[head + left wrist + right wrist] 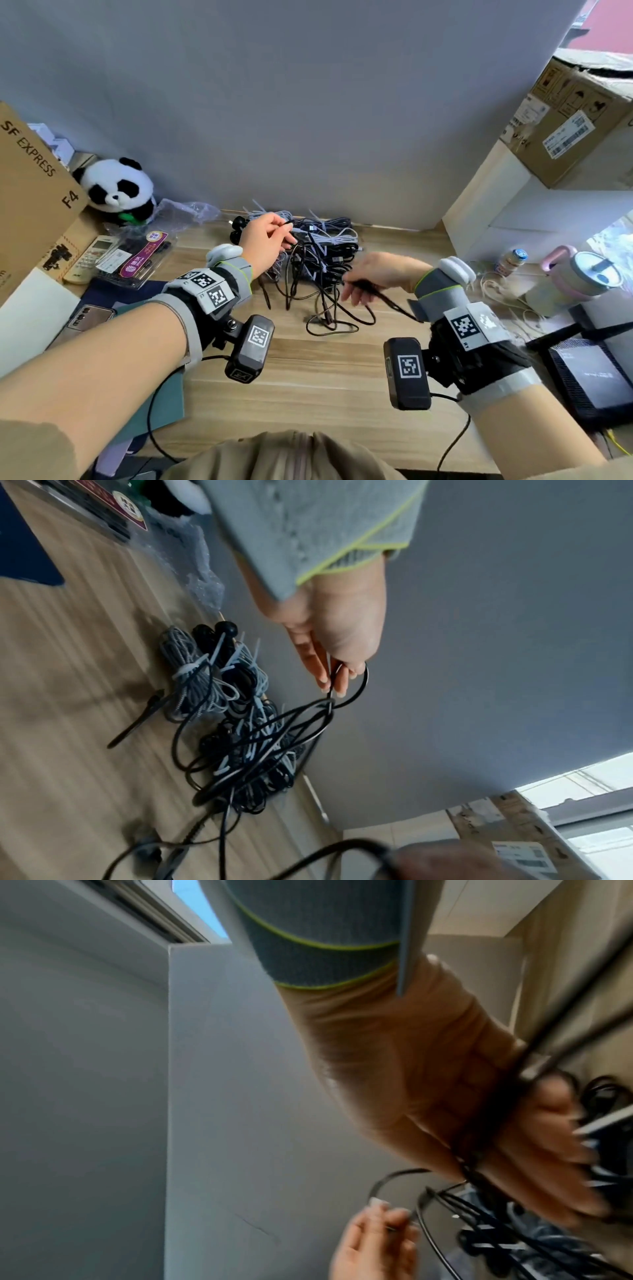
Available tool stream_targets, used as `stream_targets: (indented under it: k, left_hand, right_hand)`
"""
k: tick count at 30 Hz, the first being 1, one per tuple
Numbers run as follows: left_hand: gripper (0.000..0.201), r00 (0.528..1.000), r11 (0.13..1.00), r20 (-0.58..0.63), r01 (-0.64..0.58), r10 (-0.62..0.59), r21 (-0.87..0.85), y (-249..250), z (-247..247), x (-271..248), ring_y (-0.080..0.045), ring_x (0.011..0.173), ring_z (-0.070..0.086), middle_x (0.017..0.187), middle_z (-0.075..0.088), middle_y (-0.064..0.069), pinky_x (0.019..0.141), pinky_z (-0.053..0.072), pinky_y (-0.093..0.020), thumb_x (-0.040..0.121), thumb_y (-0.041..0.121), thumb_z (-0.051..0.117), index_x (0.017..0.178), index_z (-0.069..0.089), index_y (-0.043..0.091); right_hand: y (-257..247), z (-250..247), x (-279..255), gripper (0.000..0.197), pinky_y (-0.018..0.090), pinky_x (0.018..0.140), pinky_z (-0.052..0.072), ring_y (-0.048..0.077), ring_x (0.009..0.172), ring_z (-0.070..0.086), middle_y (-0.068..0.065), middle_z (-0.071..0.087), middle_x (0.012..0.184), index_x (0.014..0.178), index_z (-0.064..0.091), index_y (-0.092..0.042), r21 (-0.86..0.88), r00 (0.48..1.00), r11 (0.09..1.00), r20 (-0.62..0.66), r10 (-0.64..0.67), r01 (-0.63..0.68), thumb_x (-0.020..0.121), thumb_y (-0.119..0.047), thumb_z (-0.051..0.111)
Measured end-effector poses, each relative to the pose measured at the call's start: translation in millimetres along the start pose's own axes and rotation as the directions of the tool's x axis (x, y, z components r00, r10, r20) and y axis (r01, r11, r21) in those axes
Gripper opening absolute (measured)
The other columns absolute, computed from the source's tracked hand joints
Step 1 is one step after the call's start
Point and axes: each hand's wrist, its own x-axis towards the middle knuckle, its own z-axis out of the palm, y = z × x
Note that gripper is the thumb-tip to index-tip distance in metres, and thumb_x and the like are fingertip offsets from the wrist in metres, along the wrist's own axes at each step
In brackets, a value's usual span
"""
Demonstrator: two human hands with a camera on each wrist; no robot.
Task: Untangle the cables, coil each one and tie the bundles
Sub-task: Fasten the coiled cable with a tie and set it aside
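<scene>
The loose cable (318, 301) is black, sprawled over a bench (308, 359) of pale wood-grain planks. Behind it the tied bundles (329, 240) mix black cords with grey-and-white braided ones, cinched by whitish ties. The wall (308, 102) is flat blue-grey. A plush panda (116, 188) is black and white with a green patch at its front. Both wristbands (236, 270) are grey with lime-green edging, and the wrist markers (219, 296) carry black-and-white square patterns. The cardboard box (30, 192) is brown with black lettering.
</scene>
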Motion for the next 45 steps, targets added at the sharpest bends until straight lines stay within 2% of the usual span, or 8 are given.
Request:
stream_targets:
  k: [5,9,13,18,30,36,39,45]
  left_hand:
    - [0.015,0.988,0.992,0.097,-0.122,0.118,0.037,24.3,-2.8,-2.9,-0.033,0.070,0.061,0.073,0.073,0.002,0.071,0.049,-0.039,0.093,0.023,0.058,0.085,0.064,0.013]
    - [0.012,0.969,0.987,0.191,-0.143,0.156,-0.077,39.3,-3.4,-3.7,-0.029,0.074,0.066,0.064,0.070,0.004,0.080,0.051,-0.040,0.093,0.020,0.057,0.082,0.061,0.020]
    - [0.014,0.964,0.961,0.183,-0.146,0.191,-0.233,52.2,-6.6,-3.6,-0.019,0.055,0.065,0.052,0.055,0.002,0.064,0.057,-0.032,0.097,0.012,0.049,0.084,0.055,0.016]
    - [0.011,0.974,0.959,0.102,-0.178,0.204,-0.219,44.3,-25.8,2.7,-0.013,0.040,0.046,0.049,0.038,-0.003,0.051,0.057,-0.041,0.099,0.017,0.047,0.089,0.052,0.012]
    - [0.031,0.971,0.996,0.237,0.035,-0.014,-0.085,-13.9,-38.7,-7.0,-0.014,0.033,0.044,0.039,0.033,0.008,0.049,0.054,-0.036,0.098,0.023,0.047,0.071,0.052,0.011]
    - [0.034,0.905,0.985,0.409,0.157,-0.114,-0.074,0.1,-32.3,-13.4,-0.017,0.041,0.054,0.042,0.047,-0.001,0.051,0.053,-0.028,0.098,0.020,0.048,0.069,0.056,0.004]
    - [0.015,0.834,0.990,0.541,0.141,-0.109,-0.017,14.5,-21.2,-19.8,-0.016,0.051,0.061,0.059,0.059,-0.007,0.059,0.055,-0.027,0.095,0.020,0.054,0.090,0.059,0.007]
    - [0.038,0.885,0.985,0.459,0.136,-0.073,-0.104,34.3,-6.8,-17.4,-0.005,0.035,0.028,0.051,0.031,0.002,0.035,0.026,-0.017,0.102,0.031,0.033,0.074,0.049,0.012]
  right_hand:
    - [7.2,8.6,17.2,0.038,0.023,0.065,0.047,0.014,0.074,0.061,0.008,0.069,0.102,0.109,0.064,-0.004,-0.143,0.982,0.982,-0.166,0.096,-0.120,0.096,-0.037,0.050]
    - [-1.0,8.9,29.1,0.062,0.033,0.089,0.049,0.021,0.110,0.056,0.008,0.050,0.129,0.143,0.035,-0.018,0.058,0.855,0.989,-0.511,-0.086,0.134,0.090,-0.032,0.063]
    - [-7.3,8.2,41.7,0.021,0.031,0.079,0.046,0.020,0.086,0.060,0.008,0.065,0.102,0.105,0.064,-0.016,0.013,0.834,0.971,-0.515,-0.197,0.237,0.091,-0.032,0.062]
    - [1.5,7.5,47.4,0.042,0.024,0.057,0.038,0.012,0.050,0.045,-0.003,0.053,0.052,0.060,0.050,-0.015,0.410,0.754,0.834,-0.656,-0.010,0.368,0.098,-0.033,0.048]
    - [-15.2,-4.5,26.6,0.024,0.018,0.041,0.019,0.006,0.042,0.023,-0.012,0.031,0.046,0.071,0.052,-0.015,0.590,0.758,0.568,-0.645,-0.095,0.573,0.093,-0.020,0.057]
    - [-17.6,9.7,29.7,0.026,0.016,0.043,0.023,0.005,0.043,0.028,-0.008,0.031,0.051,0.082,0.060,-0.012,0.800,0.817,0.165,-0.568,-0.099,0.577,0.100,-0.025,0.046]
    - [-21.8,17.1,30.3,0.027,0.016,0.041,0.025,0.004,0.043,0.027,-0.008,0.029,0.052,0.088,0.063,-0.015,0.811,0.828,0.171,-0.540,-0.150,0.559,0.100,-0.029,0.044]
    - [-17.2,21.6,29.2,0.028,0.014,0.037,0.022,0.003,0.042,0.024,-0.009,0.026,0.052,0.098,0.063,-0.018,0.812,0.868,0.307,-0.463,-0.180,0.497,0.097,-0.039,0.046]
